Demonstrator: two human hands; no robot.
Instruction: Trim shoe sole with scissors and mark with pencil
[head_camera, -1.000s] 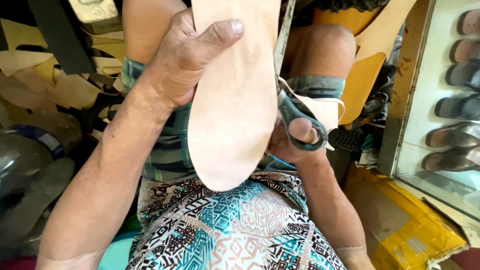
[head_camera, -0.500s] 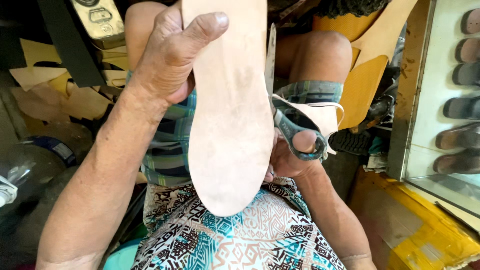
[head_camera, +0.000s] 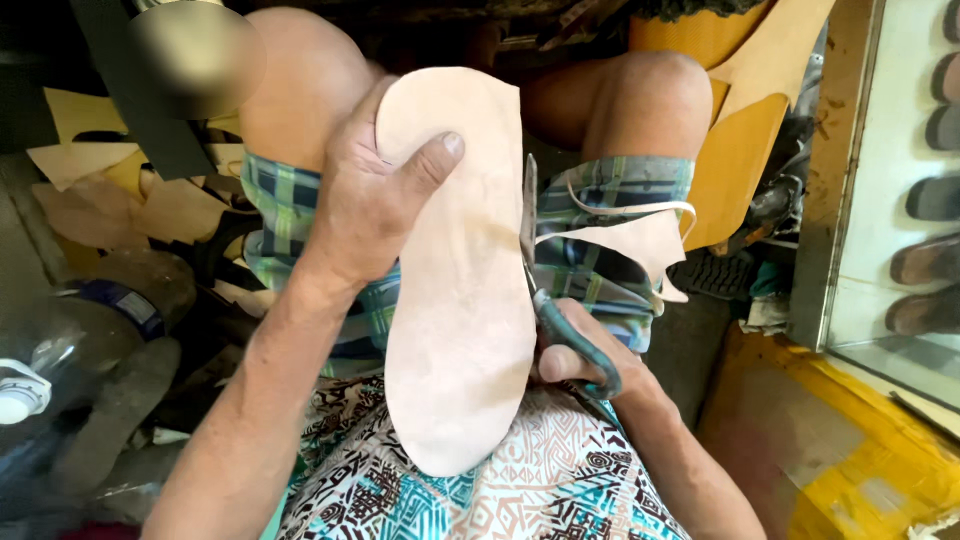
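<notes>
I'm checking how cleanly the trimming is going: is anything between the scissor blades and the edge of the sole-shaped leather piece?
Nothing visible is. The scissors in the right hand lie right along the right edge of the leather sole piece, which the left hand grips. The cut-off leather strip curls away to the right, clear of the blades.

Tan leather scraps (head_camera: 90, 205) (floor, left), shelved sandals (head_camera: 930, 260) — yellow crate (head_camera: 860, 460)

Pale leather sole (head_camera: 455, 300) upright beside green-handled scissors (head_camera: 560, 310)
</notes>
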